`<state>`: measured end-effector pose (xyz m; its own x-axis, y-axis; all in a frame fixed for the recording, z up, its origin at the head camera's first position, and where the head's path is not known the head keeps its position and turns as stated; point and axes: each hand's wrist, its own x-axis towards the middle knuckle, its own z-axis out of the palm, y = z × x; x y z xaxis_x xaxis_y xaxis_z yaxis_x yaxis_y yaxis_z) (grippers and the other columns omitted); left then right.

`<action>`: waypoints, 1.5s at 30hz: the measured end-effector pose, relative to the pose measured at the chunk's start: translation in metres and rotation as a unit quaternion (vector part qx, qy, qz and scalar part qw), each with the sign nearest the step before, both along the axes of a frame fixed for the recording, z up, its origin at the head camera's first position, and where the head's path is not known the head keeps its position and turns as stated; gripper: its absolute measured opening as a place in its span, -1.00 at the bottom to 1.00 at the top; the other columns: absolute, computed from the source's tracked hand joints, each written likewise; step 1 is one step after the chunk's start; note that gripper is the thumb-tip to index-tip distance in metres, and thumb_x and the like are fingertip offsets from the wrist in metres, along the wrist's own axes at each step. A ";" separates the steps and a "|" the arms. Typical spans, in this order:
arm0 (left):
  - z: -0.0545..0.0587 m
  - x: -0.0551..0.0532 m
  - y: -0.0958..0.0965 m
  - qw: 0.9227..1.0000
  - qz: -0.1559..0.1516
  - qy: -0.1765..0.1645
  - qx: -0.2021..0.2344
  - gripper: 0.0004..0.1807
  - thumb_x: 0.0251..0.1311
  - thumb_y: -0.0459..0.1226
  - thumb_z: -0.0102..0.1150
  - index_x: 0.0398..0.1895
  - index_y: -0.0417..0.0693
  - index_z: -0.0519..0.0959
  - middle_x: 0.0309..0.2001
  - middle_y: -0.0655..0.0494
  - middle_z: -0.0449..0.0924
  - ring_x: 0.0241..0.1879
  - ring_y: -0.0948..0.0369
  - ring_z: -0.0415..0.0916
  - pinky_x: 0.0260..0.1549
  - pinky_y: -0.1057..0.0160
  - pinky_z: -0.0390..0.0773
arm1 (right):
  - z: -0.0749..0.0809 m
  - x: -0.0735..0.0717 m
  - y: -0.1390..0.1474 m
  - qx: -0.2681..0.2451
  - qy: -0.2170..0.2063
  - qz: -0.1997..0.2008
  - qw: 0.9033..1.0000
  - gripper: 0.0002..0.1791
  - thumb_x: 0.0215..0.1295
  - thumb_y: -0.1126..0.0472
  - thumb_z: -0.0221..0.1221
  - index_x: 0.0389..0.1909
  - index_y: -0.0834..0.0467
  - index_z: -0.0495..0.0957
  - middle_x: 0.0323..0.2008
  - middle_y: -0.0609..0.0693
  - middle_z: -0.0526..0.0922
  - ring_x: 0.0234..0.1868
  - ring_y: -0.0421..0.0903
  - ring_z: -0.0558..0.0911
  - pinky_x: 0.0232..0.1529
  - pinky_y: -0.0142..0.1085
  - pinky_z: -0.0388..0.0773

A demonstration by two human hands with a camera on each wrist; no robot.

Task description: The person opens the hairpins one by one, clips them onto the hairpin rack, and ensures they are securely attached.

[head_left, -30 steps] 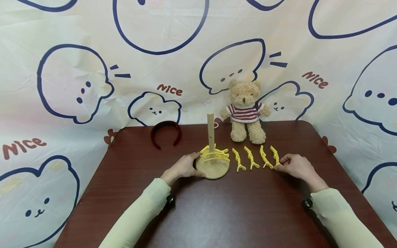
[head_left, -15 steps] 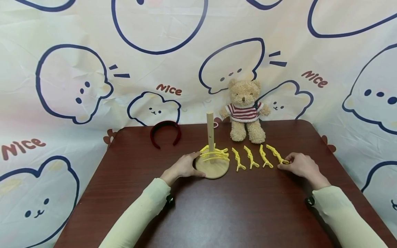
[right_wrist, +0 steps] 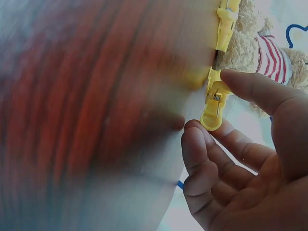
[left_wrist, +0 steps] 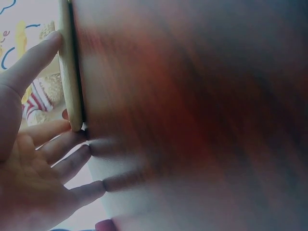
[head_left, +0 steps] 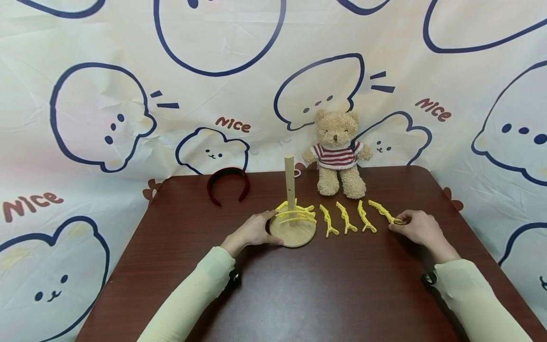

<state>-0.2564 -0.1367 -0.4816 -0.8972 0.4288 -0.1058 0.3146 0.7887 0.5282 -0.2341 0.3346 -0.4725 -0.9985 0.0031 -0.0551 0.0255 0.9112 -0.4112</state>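
A round wooden base with an upright post forms a wooden stand (head_left: 295, 236) left of the table's middle. My left hand (head_left: 254, 228) holds the base at its left edge, thumb (left_wrist: 41, 55) on the near rim and fingers spread round the far side. Several yellow pieces (head_left: 299, 214) lie over the base near the post. On the right, my right hand (head_left: 422, 230) pinches the handle end of a yellow alligator hair clip (right_wrist: 214, 101) between thumb and fingers. That clip slants, its long end pointing away and left. Three similar yellow hair clips (head_left: 345, 221) lie in a row beside it.
A teddy bear (head_left: 337, 154) in a striped shirt sits at the table's back edge, behind the row of clips. At back left lies a dark red headband (head_left: 228, 185). A printed cloth (head_left: 265, 104) hangs behind the brown table (head_left: 299, 294).
My right hand has moved a little right, swinging the near end of the rightmost hair clip with it, so the clip now slants more. The left hand stays on the stand.
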 end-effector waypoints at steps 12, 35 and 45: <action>-0.002 -0.001 0.000 1.000 0.000 0.000 -0.003 0.10 -0.12 0.10 0.57 0.48 -0.12 0.29 0.39 -0.12 0.42 0.38 -0.05 0.38 0.35 0.00 0.39 | 0.005 0.002 0.006 -0.012 0.028 -0.005 1.000 -0.48 0.18 -0.11 0.35 -0.06 0.26 0.68 -0.24 0.21 0.75 -0.25 0.11 0.64 -0.32 -0.10 0.51; 0.000 -0.002 0.000 1.000 0.001 0.000 -0.017 0.10 -0.12 0.11 0.57 0.48 -0.12 0.29 0.40 -0.11 0.40 0.39 -0.04 0.36 0.37 0.00 0.37 | 0.034 0.009 -0.033 -0.066 0.090 0.067 0.991 -0.58 0.21 -0.10 0.37 -0.06 0.11 0.72 -0.35 -0.02 0.77 -0.37 -0.20 0.64 -0.40 -0.35 0.51; 0.001 -0.002 0.000 1.000 -0.001 0.000 -0.019 0.09 -0.13 0.11 0.57 0.47 -0.13 0.30 0.40 -0.10 0.41 0.39 -0.04 0.36 0.37 0.01 0.37 | 0.041 0.004 -0.060 -0.113 0.090 0.117 0.983 -0.61 0.19 -0.12 0.38 -0.08 0.04 0.72 -0.38 -0.10 0.76 -0.40 -0.25 0.65 -0.40 -0.40 0.56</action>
<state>-0.2582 -0.1363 -0.4805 -0.8965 0.4261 -0.1215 0.3166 0.8080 0.4969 -0.2299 0.2742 -0.4317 -0.9639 -0.2207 0.1489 -0.2659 0.7686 -0.5818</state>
